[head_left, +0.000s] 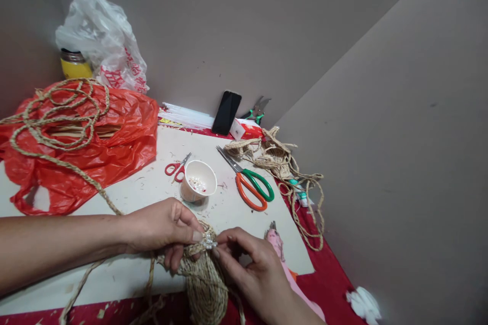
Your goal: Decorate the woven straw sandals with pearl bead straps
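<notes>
- Head view: I see the left hand [163, 228] at the near edge of the white board [236, 213], closed on a woven straw piece [204, 284]. Its thumb is on top at the rim and its fingers are curled underneath.
- The right hand [251, 269] comes in from the near right. Its fingertips are pinched together on a small pearl cluster [209, 241] that sits on the far rim of the straw piece, touching the left thumb.
- The straw piece lies near centre, between both hands, partly over the red cloth [328, 274].
- Just beyond the hands stands a paper cup [198, 180] with beads inside. Small red scissors [176, 166] lie at its left and orange-and-green scissors [249, 183] at its right.
- A pink tool [276, 244] lies just right of the right hand.
- Far left, a braided rope [57, 117] is coiled over a red plastic bag [114, 147], and one strand runs down past the left wrist.
- Against the far wall a phone [226, 111] leans, with pliers [257, 110] beside it.
</notes>
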Available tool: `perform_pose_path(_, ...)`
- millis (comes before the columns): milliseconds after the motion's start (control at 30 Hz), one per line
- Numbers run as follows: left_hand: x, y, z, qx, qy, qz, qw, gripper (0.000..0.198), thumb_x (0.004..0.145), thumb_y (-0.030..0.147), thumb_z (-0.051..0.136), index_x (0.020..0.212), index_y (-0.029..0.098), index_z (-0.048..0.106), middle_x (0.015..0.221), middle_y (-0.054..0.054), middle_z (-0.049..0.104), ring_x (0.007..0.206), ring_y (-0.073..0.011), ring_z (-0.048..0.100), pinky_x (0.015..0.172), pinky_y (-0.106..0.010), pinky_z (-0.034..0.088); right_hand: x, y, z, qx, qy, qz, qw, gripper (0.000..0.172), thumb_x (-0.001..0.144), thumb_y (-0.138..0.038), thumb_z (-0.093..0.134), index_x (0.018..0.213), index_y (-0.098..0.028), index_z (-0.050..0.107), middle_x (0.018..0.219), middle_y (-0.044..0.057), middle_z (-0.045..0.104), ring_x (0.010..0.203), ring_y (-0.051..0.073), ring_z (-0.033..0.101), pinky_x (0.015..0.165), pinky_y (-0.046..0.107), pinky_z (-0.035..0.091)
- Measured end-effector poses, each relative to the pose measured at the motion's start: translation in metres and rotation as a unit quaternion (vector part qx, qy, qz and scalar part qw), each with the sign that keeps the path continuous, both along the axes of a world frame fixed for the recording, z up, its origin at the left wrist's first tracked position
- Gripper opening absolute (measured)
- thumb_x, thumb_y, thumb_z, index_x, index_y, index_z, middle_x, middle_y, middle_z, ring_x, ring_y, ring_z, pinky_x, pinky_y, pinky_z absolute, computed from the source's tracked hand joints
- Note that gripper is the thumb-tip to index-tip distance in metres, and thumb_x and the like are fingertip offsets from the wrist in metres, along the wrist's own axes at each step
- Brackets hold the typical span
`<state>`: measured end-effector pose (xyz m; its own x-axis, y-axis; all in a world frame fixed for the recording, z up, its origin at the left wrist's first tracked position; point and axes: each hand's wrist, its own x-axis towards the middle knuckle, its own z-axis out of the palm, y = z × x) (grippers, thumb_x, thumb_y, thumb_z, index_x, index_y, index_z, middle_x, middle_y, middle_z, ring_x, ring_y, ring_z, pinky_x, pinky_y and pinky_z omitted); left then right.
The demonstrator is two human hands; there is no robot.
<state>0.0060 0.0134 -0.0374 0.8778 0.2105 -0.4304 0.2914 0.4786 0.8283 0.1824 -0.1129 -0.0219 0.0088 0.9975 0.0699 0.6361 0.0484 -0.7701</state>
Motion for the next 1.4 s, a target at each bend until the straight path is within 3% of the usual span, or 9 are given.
perform_pose_path(267, 0.000, 0.000, 0.000, -0.007, 0.007, 0.009, 1.000, 0.040, 0.068, 0.050, 0.073, 0.080, 0.013, 0.066, 0.046, 0.002, 0.060, 0.033, -0.0090, 0.051, 0.036, -0.018, 0.035, 0.000, -0.001, 0.004, -0.001, -0.021, 0.002, 1.000, 0.009, 0.084, -0.016, 0.054, 0.081, -0.019, 0.062, 0.060, -0.004, 0.059, 0.052, 0.011, 0.054, 0.052, 0.019, 0.045)
perform_pose_path(467, 0.000, 0.000, -0.001, -0.008, 0.018, 0.011, 1.000, 0.043, 0.066, 0.054, 0.074, 0.080, 0.014, 0.064, 0.039, 0.002, 0.058, 0.031, -0.0104, 0.050, 0.034, -0.017, 0.032, 0.003, -0.010, 0.008, 0.092, -0.063, 0.036, 0.993, 0.015, 0.086, -0.014, 0.059, 0.098, -0.022, 0.059, 0.076, -0.001, 0.065, 0.063, 0.012, 0.061, 0.060, 0.021, 0.048)
perform_pose_path(667, 0.001, 0.000, 0.003, -0.006, 0.014, 0.002, 1.000, 0.042, 0.067, 0.053, 0.073, 0.074, 0.013, 0.064, 0.039, 0.002, 0.057, 0.032, -0.0095, 0.050, 0.035, -0.017, 0.034, 0.001, -0.007, 0.006, 0.127, -0.084, 0.095, 0.984, 0.016, 0.090, -0.008, 0.053, 0.096, -0.019, 0.063, 0.077, 0.004, 0.067, 0.068, 0.014, 0.063, 0.063, 0.023, 0.048)
perform_pose_path(867, -0.001, 0.002, 0.001, -0.013, 0.016, -0.007, 1.000, 0.038, 0.072, 0.051, 0.071, 0.076, 0.013, 0.066, 0.040, 0.002, 0.058, 0.032, -0.0084, 0.050, 0.035, -0.015, 0.034, -0.001, -0.004, 0.002, 0.121, -0.091, 0.083, 0.985, 0.014, 0.090, -0.009, 0.054, 0.092, -0.017, 0.064, 0.075, 0.005, 0.066, 0.066, 0.014, 0.063, 0.061, 0.024, 0.048)
perform_pose_path(1067, -0.001, 0.002, -0.001, -0.029, 0.025, 0.007, 0.999, 0.038, 0.061, 0.040, 0.081, 0.084, 0.013, 0.068, 0.061, 0.000, 0.068, 0.038, -0.0089, 0.057, 0.037, -0.017, 0.040, 0.000, -0.003, -0.001, 0.133, -0.086, 0.089, 0.983, 0.014, 0.089, -0.008, 0.054, 0.091, -0.016, 0.065, 0.073, 0.005, 0.066, 0.064, 0.013, 0.061, 0.060, 0.022, 0.046)
perform_pose_path(1267, 0.001, 0.000, 0.004, -0.019, 0.026, 0.011, 0.999, 0.038, 0.063, 0.044, 0.078, 0.080, 0.013, 0.066, 0.055, 0.001, 0.065, 0.035, -0.0081, 0.053, 0.035, -0.017, 0.036, 0.000, -0.001, -0.002, 0.102, -0.065, 0.073, 0.990, 0.014, 0.089, -0.010, 0.053, 0.088, -0.016, 0.066, 0.072, 0.005, 0.065, 0.064, 0.014, 0.061, 0.059, 0.023, 0.046)
perform_pose_path(1400, 0.000, 0.001, 0.007, -0.005, 0.023, 0.018, 1.000, 0.037, 0.065, 0.046, 0.076, 0.080, 0.013, 0.067, 0.054, 0.002, 0.065, 0.035, -0.0078, 0.052, 0.036, -0.017, 0.034, -0.004, -0.002, 0.002, 0.065, -0.020, 0.026, 0.997, 0.015, 0.088, -0.014, 0.055, 0.081, -0.018, 0.067, 0.071, 0.003, 0.067, 0.062, 0.013, 0.062, 0.060, 0.021, 0.047)
